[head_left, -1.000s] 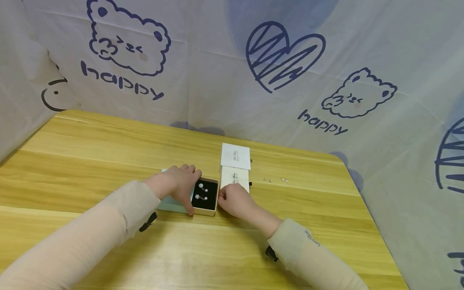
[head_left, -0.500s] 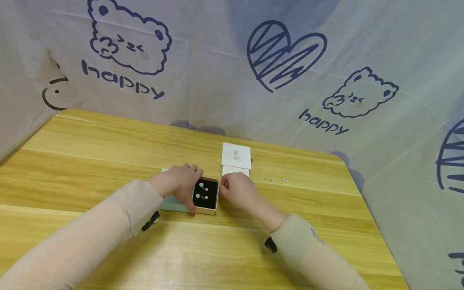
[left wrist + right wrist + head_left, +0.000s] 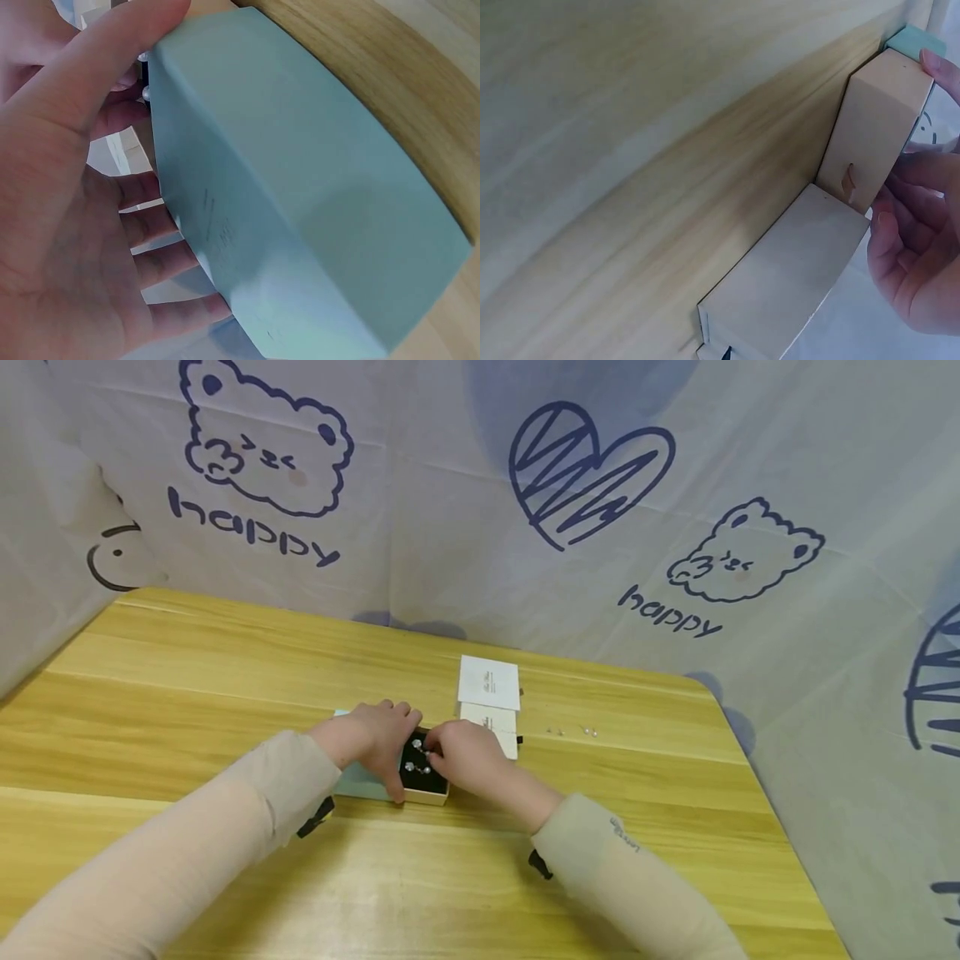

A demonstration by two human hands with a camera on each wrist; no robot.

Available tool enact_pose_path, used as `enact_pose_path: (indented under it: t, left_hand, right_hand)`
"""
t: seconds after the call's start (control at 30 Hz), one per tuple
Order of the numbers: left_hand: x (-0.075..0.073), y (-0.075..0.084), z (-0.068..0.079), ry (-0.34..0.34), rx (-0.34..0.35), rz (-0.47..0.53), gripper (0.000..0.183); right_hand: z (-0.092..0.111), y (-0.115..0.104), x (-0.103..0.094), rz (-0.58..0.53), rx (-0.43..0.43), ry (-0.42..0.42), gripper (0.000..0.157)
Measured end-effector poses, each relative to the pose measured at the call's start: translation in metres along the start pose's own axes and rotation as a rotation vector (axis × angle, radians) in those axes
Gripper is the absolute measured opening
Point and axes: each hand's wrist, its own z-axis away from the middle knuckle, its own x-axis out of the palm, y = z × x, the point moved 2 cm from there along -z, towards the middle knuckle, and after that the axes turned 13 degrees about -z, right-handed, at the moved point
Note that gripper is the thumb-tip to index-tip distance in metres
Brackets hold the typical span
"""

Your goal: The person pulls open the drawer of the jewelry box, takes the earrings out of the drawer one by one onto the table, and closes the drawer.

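Note:
My left hand (image 3: 378, 739) holds a teal jewelry box sleeve (image 3: 363, 783), thumb on its near side and fingers on its far side. In the left wrist view the sleeve (image 3: 300, 150) fills the middle. A tan tray (image 3: 426, 797) sticks out of its right end, with a ribbon tab (image 3: 848, 184) on the end wall. Two drop earrings (image 3: 414, 767) with sparkling tops and pearls lie on its black insert. My right hand (image 3: 472, 756) reaches over the tray's right end, bent fingers at the upper earring's pearl. Whether they pinch it is hidden.
Two white boxes (image 3: 489, 683) stand in a row behind the right hand, one beyond the other; the nearer one (image 3: 787, 262) meets the tray's corner. To their right lie tiny earrings (image 3: 590, 732) on the wooden table (image 3: 637, 793). A printed curtain (image 3: 450, 527) hangs behind.
My right hand has moved from beside the tray's right end to over its black insert, uncovering more of the nearer white box. My left hand stays on the teal sleeve.

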Motion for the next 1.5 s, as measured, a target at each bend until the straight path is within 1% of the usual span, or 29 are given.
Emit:
enact_pose_path:
  t: [0.17,0.37,0.67,0.8,0.97,1.2,1.37,1.5]
  left_hand:
    - [-0.002,0.000,0.001,-0.001,-0.003,0.000,0.090]
    - [-0.004,-0.001,0.003,0.001,-0.006,-0.002,0.092]
    - [-0.003,-0.002,0.002,-0.014,-0.007,0.000,0.094]
    - [-0.003,-0.002,0.002,-0.019,-0.010,-0.001,0.095]
    - [-0.002,-0.001,0.002,-0.032,-0.014,-0.002,0.097]
    - [-0.004,0.001,0.000,-0.025,-0.021,0.004,0.088]
    - [-0.002,0.001,0.000,-0.033,-0.022,0.005,0.086]
    - [-0.002,0.001,0.000,-0.038,-0.028,0.011,0.091]
  right_hand:
    - [-0.002,0.001,0.000,-0.005,0.000,-0.021,0.020]
    - [-0.006,0.001,0.001,-0.001,0.001,-0.036,0.018]
    - [-0.012,-0.004,0.004,0.104,-0.020,-0.006,0.013]
    - [-0.013,-0.004,0.005,0.119,-0.016,0.002,0.013]
    - [-0.012,-0.003,0.004,0.079,0.006,-0.010,0.012]
    - [-0.010,-0.001,-0.004,-0.007,0.034,-0.019,0.011]
    - [-0.007,0.000,-0.012,-0.064,0.023,-0.007,0.010]
    - [-0.004,0.004,-0.024,-0.120,0.049,0.010,0.010]
